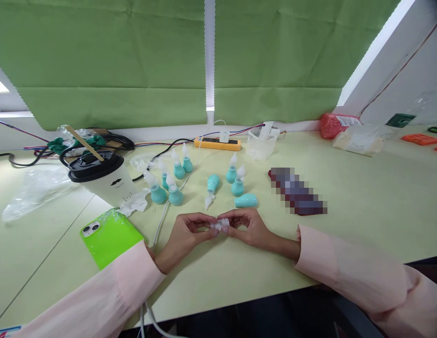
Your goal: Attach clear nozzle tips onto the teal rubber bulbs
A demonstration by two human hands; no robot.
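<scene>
Between the fingertips of my left hand (191, 230) and my right hand (248, 226) is a small clear plastic piece (220, 225), pinched from both sides just above the table. Its exact kind is partly hidden by my fingers. Beyond my hands, a teal bulb with a clear nozzle (213, 185) lies on its side. A teal bulb without a nozzle (245, 201) lies near my right hand. Several teal bulbs with clear nozzles stand upright to the left, one of them (175, 193) closest. Two more stand farther back right, including this bulb (237, 187).
A lidded paper cup (109, 183) and a green phone (111, 237) are at left. A white cable (161, 220) crosses the table. An orange power strip (217, 144) and a translucent tub (261, 145) stand at the back. A blurred dark red object (298, 192) lies right.
</scene>
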